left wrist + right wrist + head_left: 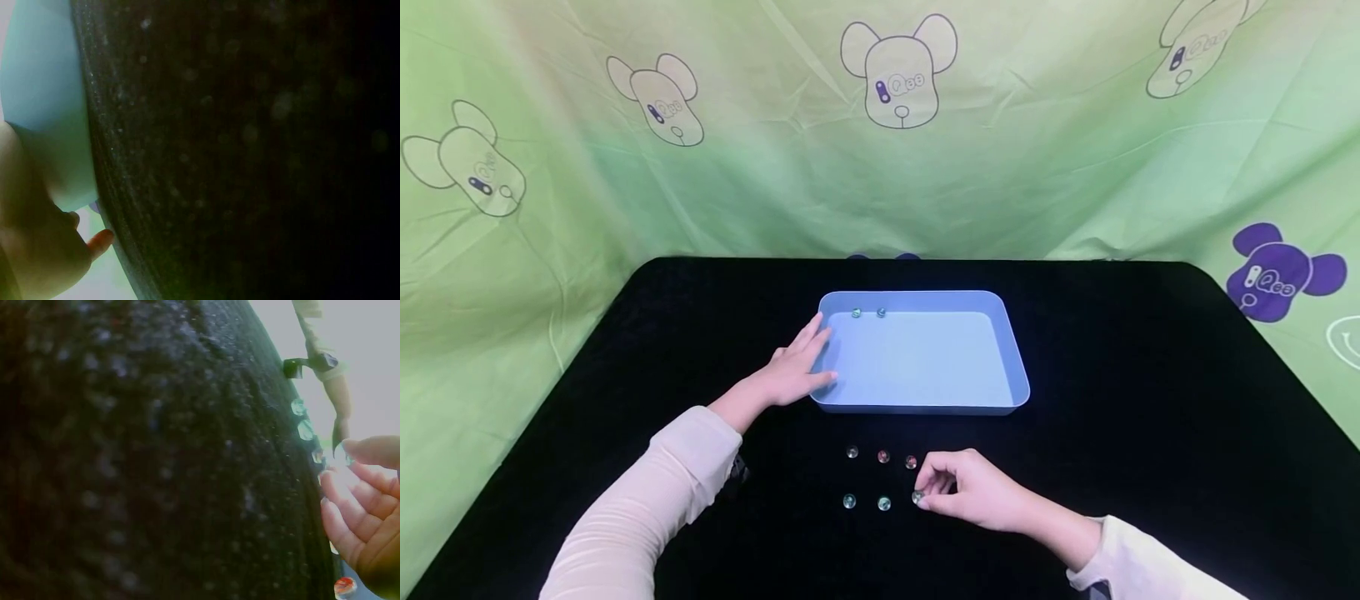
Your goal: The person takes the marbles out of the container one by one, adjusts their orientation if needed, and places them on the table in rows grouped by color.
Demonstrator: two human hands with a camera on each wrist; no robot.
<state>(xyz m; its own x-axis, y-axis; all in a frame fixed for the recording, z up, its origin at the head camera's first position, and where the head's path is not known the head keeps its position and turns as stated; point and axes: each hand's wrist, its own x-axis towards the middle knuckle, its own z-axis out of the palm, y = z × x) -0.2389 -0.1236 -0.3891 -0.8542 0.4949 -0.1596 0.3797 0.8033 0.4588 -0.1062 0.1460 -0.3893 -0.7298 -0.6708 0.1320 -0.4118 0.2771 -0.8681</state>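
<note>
My right hand (973, 492) pinches a greenish glass marble (917, 497) between thumb and fingertips, low over the black table; the marble also shows between thumb and fingers in the right wrist view. Beside it lie two blue-green marbles (883, 503) in the near row. Just behind them is a row with one clear marble (852, 452) and two reddish marbles (883, 457). With fingers spread, my left hand (792, 371) rests at the left rim of a shallow blue tray (925, 408). Inside that tray, a green marble (856, 312) and a bluish marble (882, 312) sit near the back left.
The black-covered table (1120, 350) extends on both sides of the tray. Behind it hangs a green curtain (775, 192) with bear-head prints. A small dark device sits at the left sleeve (696, 454).
</note>
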